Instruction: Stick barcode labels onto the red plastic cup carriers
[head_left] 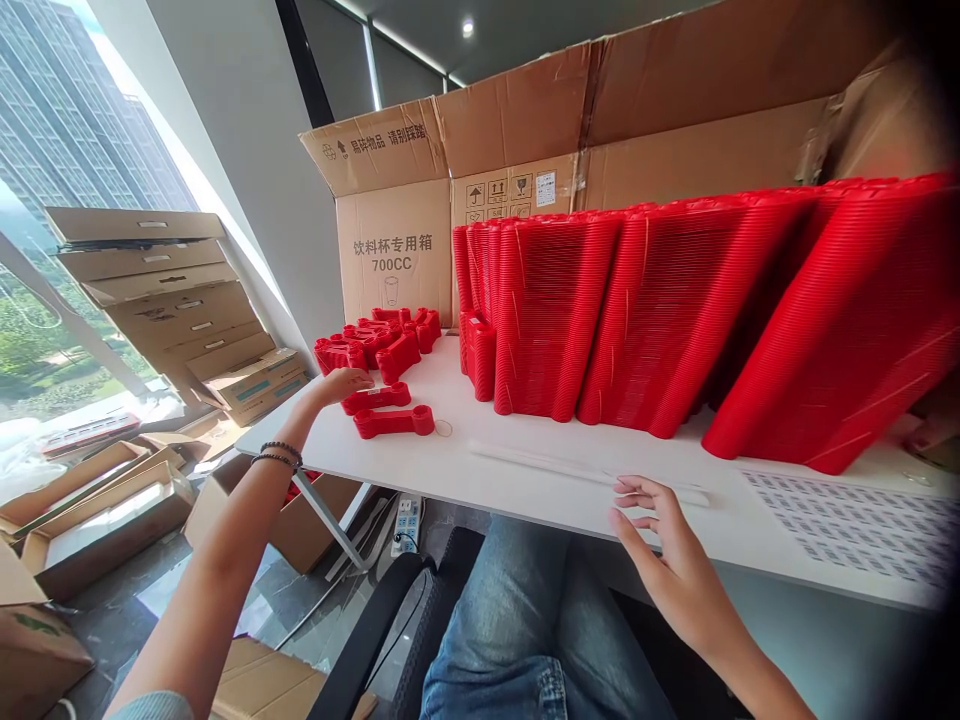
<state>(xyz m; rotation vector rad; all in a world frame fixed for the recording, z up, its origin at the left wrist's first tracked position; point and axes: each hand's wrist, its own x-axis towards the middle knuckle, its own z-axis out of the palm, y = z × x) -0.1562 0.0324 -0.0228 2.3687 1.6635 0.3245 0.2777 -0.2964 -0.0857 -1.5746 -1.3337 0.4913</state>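
Note:
My left hand point(346, 383) reaches to the far left of the white table, among red plastic pieces with round ends and a narrow middle. It is against the front of the red pile point(369, 338) and beside a red piece point(384, 396) with a small white label. Its fingertips are mostly hidden, so its grip is unclear. Nearer the edge lies another red piece point(395, 421), with a thin rubber band point(443, 428) by its right end. My right hand point(660, 535) hovers at the table's front edge, fingers apart, holding nothing, near a long whitish strip point(585, 468).
Tall stacks of red pieces point(555, 320) line the back, before an opened cardboard box point(390, 220). A sheet of printed labels point(847, 520) lies at right on the table point(465, 480). Cartons point(187, 290) stand by the window; a power strip point(406, 520) is on the floor.

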